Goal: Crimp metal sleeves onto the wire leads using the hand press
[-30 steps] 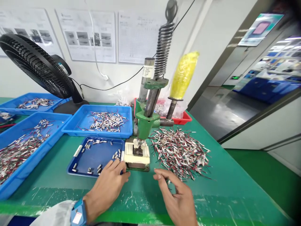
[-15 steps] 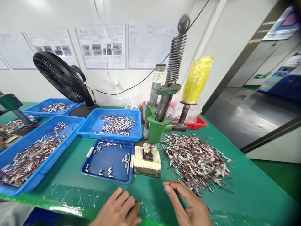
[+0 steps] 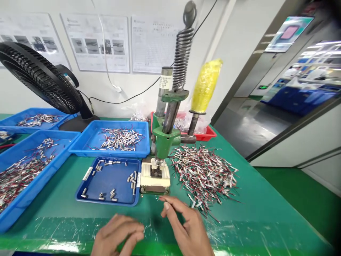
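Observation:
My right hand (image 3: 183, 220) is in front of the press, thumb and index finger pinched on a thin wire lead (image 3: 158, 198); most of it is hidden by the fingers. To its left, my left hand (image 3: 117, 233) is loosely curved above the table edge, with a gap between thumb and fingers and nothing visible in it. Just beyond my right hand stands a green hand press (image 3: 166, 142) over a cream-coloured fixture (image 3: 155, 181). Left of the fixture, a dark blue tray (image 3: 106, 185) holds several small metal cylinders. A heap of red-and-white wired parts (image 3: 205, 174) lies to the right.
Larger blue trays with wired parts stand behind (image 3: 80, 151) and at the left (image 3: 29, 199). A red tray (image 3: 210, 134) with plastic bags is behind the press. The yellow-wrapped press handle (image 3: 206, 87) rises on the right, and a black fan (image 3: 39, 78) leans over the left.
The camera view has turned to the right. My right hand, still pinched, has come closer to the fixture. My left hand has turned, its fingertips now pointing right.

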### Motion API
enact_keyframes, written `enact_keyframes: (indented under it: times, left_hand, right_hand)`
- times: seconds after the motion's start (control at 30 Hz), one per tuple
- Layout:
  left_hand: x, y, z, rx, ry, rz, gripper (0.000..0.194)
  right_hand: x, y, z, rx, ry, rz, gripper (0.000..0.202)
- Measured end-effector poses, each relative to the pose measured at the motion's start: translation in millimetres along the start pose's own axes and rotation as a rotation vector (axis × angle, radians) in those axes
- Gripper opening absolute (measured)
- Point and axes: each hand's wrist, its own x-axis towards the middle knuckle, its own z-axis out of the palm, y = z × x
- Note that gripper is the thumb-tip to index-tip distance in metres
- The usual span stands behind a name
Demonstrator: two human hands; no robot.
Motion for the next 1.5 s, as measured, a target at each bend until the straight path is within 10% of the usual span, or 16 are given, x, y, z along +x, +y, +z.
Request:
enact_keyframes:
  times: [0.2, 0.63, 1.0, 1.5]
  left_hand:
    - [38.3, 10.3, 17.4, -0.352, 0.103, -0.525, 0.016]
    - [52.5, 19.1, 32.3, -0.722, 0.083, -0.668, 0.028]
    - [57.3, 17.6, 36.2, -1.295, 0.168, -0.969, 0.032]
    - [52.7, 18.3, 43.2, -1.445, 0.229, -1.02, 0.03]
  right_hand:
    - [5.7, -13.0, 2.0, -0.28, 0.11, -0.479, 0.022]
    - [9.7, -20.0, 1.7, -0.215, 0.242, -0.592, 0.02]
    - [18.2, -33.9, 17.3, 0.364, 0.337, -0.036, 0.02]
    - [16.7, -36.8, 35.9, 0.676, 0.214, 0.144, 0.033]
